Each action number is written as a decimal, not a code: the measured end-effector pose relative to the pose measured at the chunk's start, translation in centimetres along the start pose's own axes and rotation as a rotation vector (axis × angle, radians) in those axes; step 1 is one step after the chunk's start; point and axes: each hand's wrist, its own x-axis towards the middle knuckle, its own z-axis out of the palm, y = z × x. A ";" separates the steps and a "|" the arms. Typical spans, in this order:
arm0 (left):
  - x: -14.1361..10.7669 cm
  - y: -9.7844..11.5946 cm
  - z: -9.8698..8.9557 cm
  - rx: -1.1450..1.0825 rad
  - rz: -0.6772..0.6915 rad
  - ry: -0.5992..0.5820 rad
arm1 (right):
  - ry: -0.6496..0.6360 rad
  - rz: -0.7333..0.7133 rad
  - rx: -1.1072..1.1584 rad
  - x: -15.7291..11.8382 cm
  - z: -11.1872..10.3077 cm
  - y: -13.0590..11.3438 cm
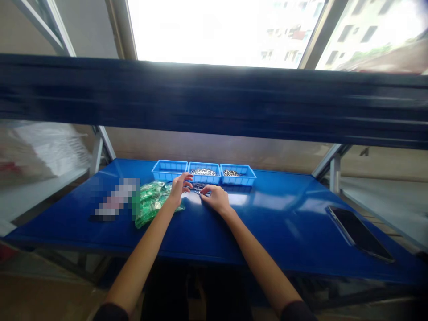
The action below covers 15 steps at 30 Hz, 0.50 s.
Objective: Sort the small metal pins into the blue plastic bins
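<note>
A: Where do the metal pieces (198,187) lie; and how do the hands stand there?

B: Loose at the centre of the frame, just in front of the middle bin (212,179); the left hand (179,189) is at their left end, fingers spread and curved, with nothing seen in its grasp; the right hand (216,198) bends low at their right end, thumb and forefinger near each other; whether it pinches a piece, I cannot tell.

A: Why do the two face inward?

B: Probably so that the small pieces sit within reach of both; with the palms turned in, they also seem less apt to stray.

A: And the bins?

B: Three in a row, a little above the frame's middle, near the back edge of the table (284,236); pale parts fill the middle one, darker ones lie in the right bin (238,180), and the left bin (167,177) ends the row; set back so, they likely spare the front for the forearms.

A: Room to move?

B: Little on the left; the green bags (147,209) lie right by the left wrist, a blurred packet (115,199) beyond them; on the right, a broad blue stretch runs to the phone (359,234), lower right, near the side edge; overhead, a beam (214,100) spans the frame, and could limit a high lift.
</note>
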 end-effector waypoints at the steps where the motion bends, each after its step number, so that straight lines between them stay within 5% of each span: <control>1: 0.0 0.0 0.0 -0.001 0.001 -0.003 | -0.006 0.000 -0.001 0.0 0.0 -0.1; 15: -0.4 0.0 0.5 -0.006 0.064 -0.054 | -0.007 -0.002 0.023 0.2 -0.6 -0.4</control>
